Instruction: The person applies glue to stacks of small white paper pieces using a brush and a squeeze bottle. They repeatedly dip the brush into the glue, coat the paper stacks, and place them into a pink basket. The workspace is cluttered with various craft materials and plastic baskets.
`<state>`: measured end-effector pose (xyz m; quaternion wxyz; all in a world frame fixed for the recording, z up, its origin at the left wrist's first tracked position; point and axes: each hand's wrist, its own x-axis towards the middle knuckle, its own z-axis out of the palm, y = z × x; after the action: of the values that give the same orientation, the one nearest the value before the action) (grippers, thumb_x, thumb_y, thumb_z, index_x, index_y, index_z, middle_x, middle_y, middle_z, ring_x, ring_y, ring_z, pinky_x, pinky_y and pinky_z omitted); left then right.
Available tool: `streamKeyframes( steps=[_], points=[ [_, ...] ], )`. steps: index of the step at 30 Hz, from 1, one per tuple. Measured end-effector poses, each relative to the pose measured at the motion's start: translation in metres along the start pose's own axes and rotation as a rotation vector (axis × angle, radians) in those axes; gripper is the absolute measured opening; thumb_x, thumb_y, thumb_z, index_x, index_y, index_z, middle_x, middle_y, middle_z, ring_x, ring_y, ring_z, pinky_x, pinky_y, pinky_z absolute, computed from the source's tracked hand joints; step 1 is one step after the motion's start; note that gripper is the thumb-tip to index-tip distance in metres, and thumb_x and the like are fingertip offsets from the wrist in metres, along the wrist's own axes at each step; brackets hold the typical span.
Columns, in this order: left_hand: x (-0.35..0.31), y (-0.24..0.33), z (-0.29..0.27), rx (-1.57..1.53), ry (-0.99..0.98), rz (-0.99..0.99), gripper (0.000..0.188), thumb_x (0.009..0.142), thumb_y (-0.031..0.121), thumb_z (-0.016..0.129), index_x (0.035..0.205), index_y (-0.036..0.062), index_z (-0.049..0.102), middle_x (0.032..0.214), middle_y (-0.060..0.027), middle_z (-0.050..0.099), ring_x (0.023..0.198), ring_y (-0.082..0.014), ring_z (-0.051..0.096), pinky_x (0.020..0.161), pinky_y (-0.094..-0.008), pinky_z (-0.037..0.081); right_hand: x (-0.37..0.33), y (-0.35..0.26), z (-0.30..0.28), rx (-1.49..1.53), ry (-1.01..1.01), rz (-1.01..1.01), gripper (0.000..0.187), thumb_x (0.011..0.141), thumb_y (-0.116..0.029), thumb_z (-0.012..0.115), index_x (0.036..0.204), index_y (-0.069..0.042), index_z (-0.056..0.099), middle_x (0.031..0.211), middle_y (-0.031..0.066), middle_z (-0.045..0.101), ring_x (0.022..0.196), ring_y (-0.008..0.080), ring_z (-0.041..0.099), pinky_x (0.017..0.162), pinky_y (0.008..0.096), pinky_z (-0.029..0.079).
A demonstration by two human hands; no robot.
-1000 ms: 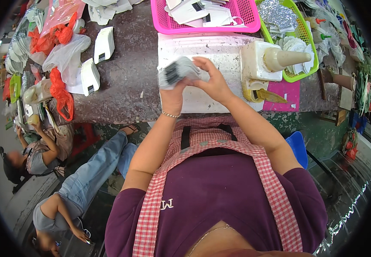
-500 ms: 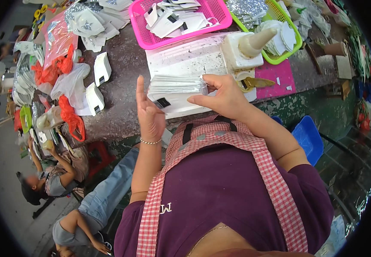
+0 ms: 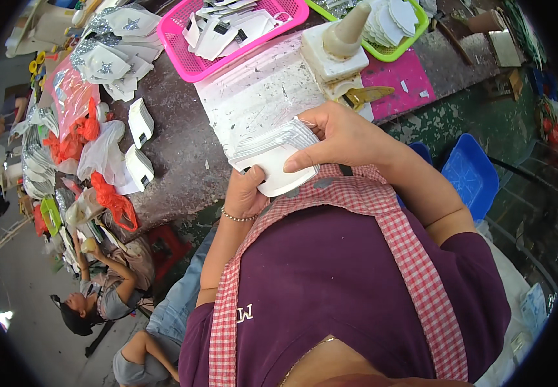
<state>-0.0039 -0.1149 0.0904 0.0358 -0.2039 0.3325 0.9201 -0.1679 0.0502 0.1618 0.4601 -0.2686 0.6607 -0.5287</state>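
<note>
A stack of flat white pieces (image 3: pixel 278 169) with layered silvery-white edges is held between both hands, close to the front of my apron. My left hand (image 3: pixel 243 193) grips its near left corner, thumb on top and the other fingers hidden underneath. At the right end, my right hand (image 3: pixel 343 137) pinches the stack, with the thumb on its top face and the fingers at its far edge. Beyond it lies a stained white board (image 3: pixel 253 90), and on that stands a white glue bottle (image 3: pixel 340 55) with a cone-shaped tip.
A pink basket (image 3: pixel 192 69) and a green basket (image 3: pixel 392 53) hold white pieces at the back. Two small stacks (image 3: pixel 139 122) sit left, near red plastic bags (image 3: pixel 108 197). Yellow scissors (image 3: pixel 366 97) lie by the bottle. A blue bin (image 3: pixel 469 174) stands right; a co-worker (image 3: pixel 92 297) sits left.
My left hand, stretched upright beside the stack before, now grips its near left corner. The stack has tilted, showing its top white face and coming nearer my body. The view has shifted.
</note>
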Motion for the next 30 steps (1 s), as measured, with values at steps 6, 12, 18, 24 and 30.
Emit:
streamKeyframes(
  steps=[6,12,18,24,30],
  points=[
    [0.001,-0.006,0.003,-0.026,0.038,0.078,0.079,0.08,0.032,0.082,0.14,0.0006,0.042,0.132,-0.0123,0.057,0.121,-0.0244,0.057,0.105,-0.0411,0.047,0.002,0.012,0.001,-0.532,0.272,-0.223,0.043,0.074,-0.033,0.083,0.068,0.001,0.057,0.055,0.0068,0.054,0.053,0.0138,0.055,0.051,0.0385,0.041],
    [-0.004,0.008,0.013,0.15,0.119,-0.004,0.073,0.083,0.022,0.08,0.14,-0.0015,0.04,0.13,-0.014,0.057,0.12,-0.025,0.058,0.102,-0.0406,0.05,0.003,0.018,0.002,-0.302,0.26,-0.143,0.049,0.069,-0.038,0.084,0.08,0.007,0.065,0.062,0.0188,0.06,0.064,0.0186,0.063,0.062,0.0378,0.049],
    [-0.007,-0.002,0.004,0.045,0.053,-0.005,0.076,0.083,0.026,0.08,0.14,-0.0021,0.04,0.131,-0.0147,0.056,0.12,-0.0265,0.058,0.101,-0.0412,0.051,0.016,0.033,0.002,0.155,0.106,-0.065,0.051,0.068,-0.036,0.086,0.084,0.008,0.066,0.068,0.0182,0.065,0.071,0.0171,0.065,0.066,0.0355,0.049],
    [-0.005,0.006,0.01,0.141,0.16,0.026,0.073,0.081,0.022,0.082,0.138,-0.0036,0.044,0.13,-0.0153,0.057,0.119,-0.0256,0.058,0.101,-0.0387,0.049,0.011,0.017,0.003,-0.379,0.214,-0.085,0.048,0.069,-0.034,0.087,0.089,0.006,0.069,0.076,0.0113,0.07,0.075,0.0147,0.065,0.068,0.0321,0.05],
    [-0.006,0.008,0.012,0.084,0.147,0.038,0.066,0.082,0.017,0.081,0.134,-0.0062,0.048,0.127,-0.0167,0.06,0.117,-0.0246,0.06,0.099,-0.0366,0.05,0.011,0.028,0.0,0.166,0.076,0.02,0.047,0.071,-0.031,0.087,0.093,0.006,0.07,0.082,0.0115,0.071,0.078,0.0128,0.065,0.071,0.0291,0.05]
  ],
)
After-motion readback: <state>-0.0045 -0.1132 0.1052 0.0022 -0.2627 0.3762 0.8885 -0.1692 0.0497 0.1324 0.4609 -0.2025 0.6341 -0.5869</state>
